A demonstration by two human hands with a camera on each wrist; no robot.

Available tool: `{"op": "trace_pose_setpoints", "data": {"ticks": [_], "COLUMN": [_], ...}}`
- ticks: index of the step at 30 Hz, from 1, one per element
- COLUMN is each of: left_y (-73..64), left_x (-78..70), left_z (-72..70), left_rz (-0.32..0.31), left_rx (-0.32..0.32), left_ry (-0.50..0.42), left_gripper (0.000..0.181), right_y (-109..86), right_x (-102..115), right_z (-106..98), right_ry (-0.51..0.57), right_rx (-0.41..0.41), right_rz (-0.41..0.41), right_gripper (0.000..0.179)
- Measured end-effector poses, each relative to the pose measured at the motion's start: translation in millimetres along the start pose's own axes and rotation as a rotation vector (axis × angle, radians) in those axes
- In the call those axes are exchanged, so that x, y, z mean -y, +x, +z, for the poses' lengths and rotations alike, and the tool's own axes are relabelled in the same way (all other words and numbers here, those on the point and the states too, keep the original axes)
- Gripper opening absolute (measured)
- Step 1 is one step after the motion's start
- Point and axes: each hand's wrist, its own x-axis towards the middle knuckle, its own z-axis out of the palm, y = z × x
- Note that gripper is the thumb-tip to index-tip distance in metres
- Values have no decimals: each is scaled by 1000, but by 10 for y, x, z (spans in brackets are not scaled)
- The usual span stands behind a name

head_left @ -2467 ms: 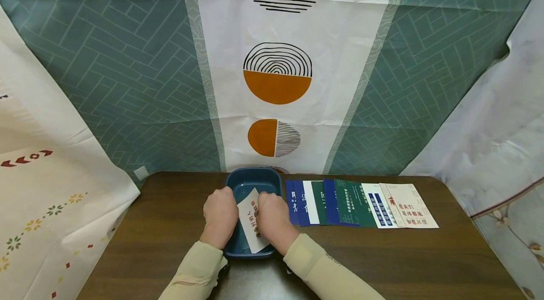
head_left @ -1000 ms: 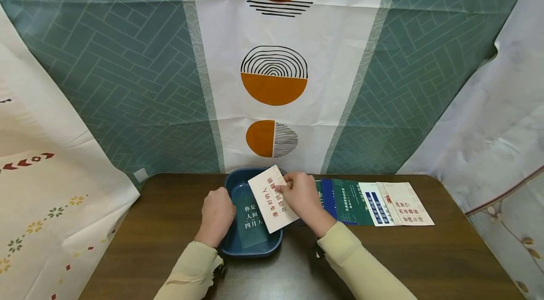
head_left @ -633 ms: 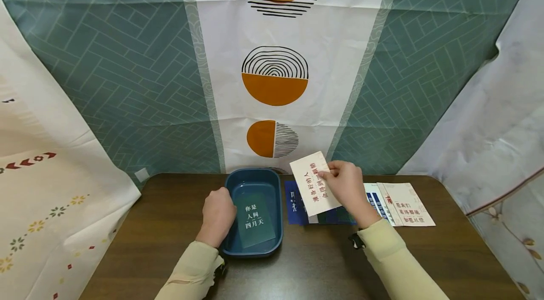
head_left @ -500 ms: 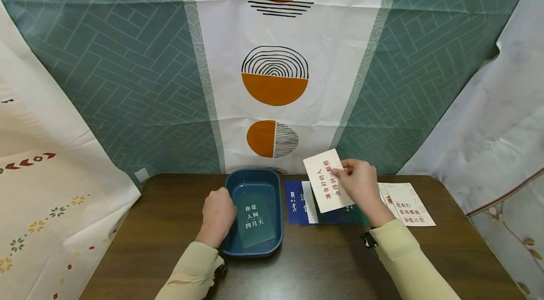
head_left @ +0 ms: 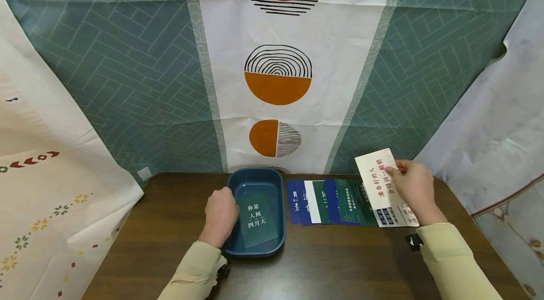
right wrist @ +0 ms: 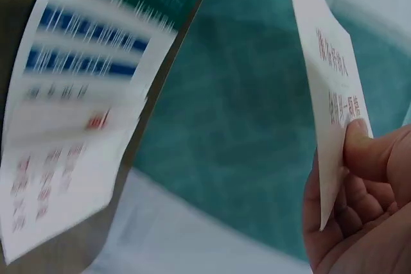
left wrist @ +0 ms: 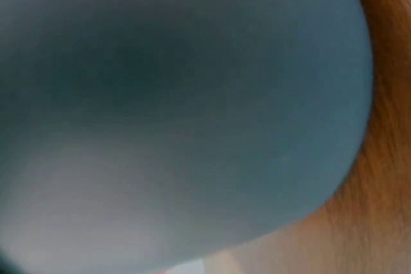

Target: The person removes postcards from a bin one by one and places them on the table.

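My right hand [head_left: 417, 191] pinches a cream card [head_left: 374, 178] with red writing between thumb and fingers. It holds the card raised over the right end of an overlapping row of cards. In the right wrist view the thumb [right wrist: 359, 149] presses the card's face and the fingers curl behind it. My left hand [head_left: 222, 212] grips the left rim of a dark blue tray [head_left: 282, 210]; the tray's blurred outer wall [left wrist: 257, 139] fills most of the left wrist view. Inside the tray lies a dark green card [head_left: 258, 224] with white writing.
On the brown table [head_left: 331, 262] several blue, white and green cards overlap in a row right of the tray, such as a green card [head_left: 352, 203]. White cards with blue and red print [right wrist: 83, 56] lie at its right end. A patterned cloth [head_left: 276, 30] hangs behind.
My right hand has lifted the cream card out of the tray and carried it right, over the row's right end. The green card in the tray is now uncovered. My left hand stays at the tray.
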Motion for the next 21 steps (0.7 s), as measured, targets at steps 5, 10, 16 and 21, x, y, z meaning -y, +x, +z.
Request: {"op": "trace_pose_setpoints", "data": {"ticks": [5,10,16,21], "left_y": [1,0,-8,-11], "left_x": [-11,-2,1,-3], "left_z": [2,3,2,12], "left_rz": [4,8,9,6], "left_rx": [-9,-16,-17,-24], "left_ry": [6,6,3,7], "left_gripper": [12,12,12,11], "right_y": [96,161,158,120], "right_x": [-367,-696,-989,-1119], "right_z": [-177,-278,-299,-234], "right_ry": [-37,-41,-68,-100], "right_rx": [-37,-35,-41,-27], "right_rz": [74,159,221,209], "right_gripper": [43,45,42,38]}}
